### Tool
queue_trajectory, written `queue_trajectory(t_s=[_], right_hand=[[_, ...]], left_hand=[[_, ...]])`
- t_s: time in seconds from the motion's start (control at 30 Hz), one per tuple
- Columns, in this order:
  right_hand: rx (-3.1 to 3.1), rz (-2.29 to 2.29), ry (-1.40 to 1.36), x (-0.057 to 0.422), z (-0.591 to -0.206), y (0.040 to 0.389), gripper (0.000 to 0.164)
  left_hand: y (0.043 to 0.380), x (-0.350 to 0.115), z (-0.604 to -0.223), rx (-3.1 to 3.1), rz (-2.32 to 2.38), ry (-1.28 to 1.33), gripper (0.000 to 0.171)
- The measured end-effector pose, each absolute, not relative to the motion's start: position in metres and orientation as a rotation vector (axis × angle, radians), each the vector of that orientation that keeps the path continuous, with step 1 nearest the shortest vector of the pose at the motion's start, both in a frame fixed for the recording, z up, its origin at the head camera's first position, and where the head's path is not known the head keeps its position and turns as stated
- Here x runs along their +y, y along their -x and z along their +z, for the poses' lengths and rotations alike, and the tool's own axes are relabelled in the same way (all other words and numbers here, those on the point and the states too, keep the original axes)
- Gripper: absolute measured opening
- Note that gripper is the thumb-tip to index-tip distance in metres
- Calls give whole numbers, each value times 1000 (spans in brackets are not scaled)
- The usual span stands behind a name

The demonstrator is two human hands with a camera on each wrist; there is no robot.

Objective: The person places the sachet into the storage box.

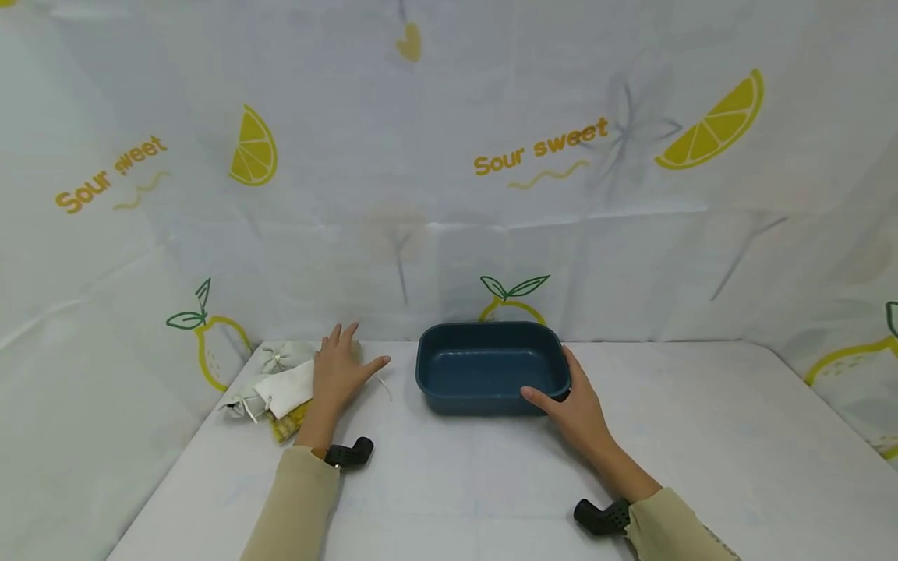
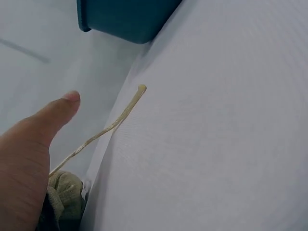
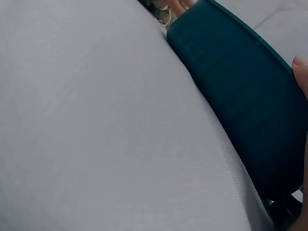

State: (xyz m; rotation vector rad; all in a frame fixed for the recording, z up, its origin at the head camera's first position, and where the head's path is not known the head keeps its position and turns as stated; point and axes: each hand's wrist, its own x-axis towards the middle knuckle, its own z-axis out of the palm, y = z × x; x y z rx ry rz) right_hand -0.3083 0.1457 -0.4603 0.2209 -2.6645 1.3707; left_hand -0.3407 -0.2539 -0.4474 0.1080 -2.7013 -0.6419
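1. My right hand [image 1: 582, 409] grips the dark blue tub [image 1: 484, 405] at its four o'clock corner; my thumb lies bent on the near rim, my fingers go round the right end; the wall sits between them.
2. The tub stands upright on the white tablecloth [image 1: 449, 483], at twelve o'clock from me; it is a rounded rectangle, smooth, faintly glossy, thinly lipped.
3. My left hand [image 1: 339, 372] is spread, fingers toward twelve o'clock, thumb toward two; I cannot tell whether its underside touches the cloth pile [image 1: 281, 393].
4. That pile lies at the tub's nine o'clock, crumpled and soft; a bow [image 1: 277, 358] tops the pale fabric, a flat white piece [image 1: 291, 386] overlaps it; a coarse mustard piece [image 1: 286, 426] pokes out at six o'clock.
5. A thin twisted cord [image 2: 101, 133], thickened at its tip, juts out at my left hand's four o'clock.
6. Behind the tub hangs a creased, lemon-printed sheet [image 1: 449, 257].
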Motion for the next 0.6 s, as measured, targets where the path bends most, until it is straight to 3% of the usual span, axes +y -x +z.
queue_trajectory(t_s=[0.6], right_hand=[[-2649, 1378, -225, 146, -461, 309, 108]], left_hand=[[342, -258, -462, -2727, -675, 1, 91]])
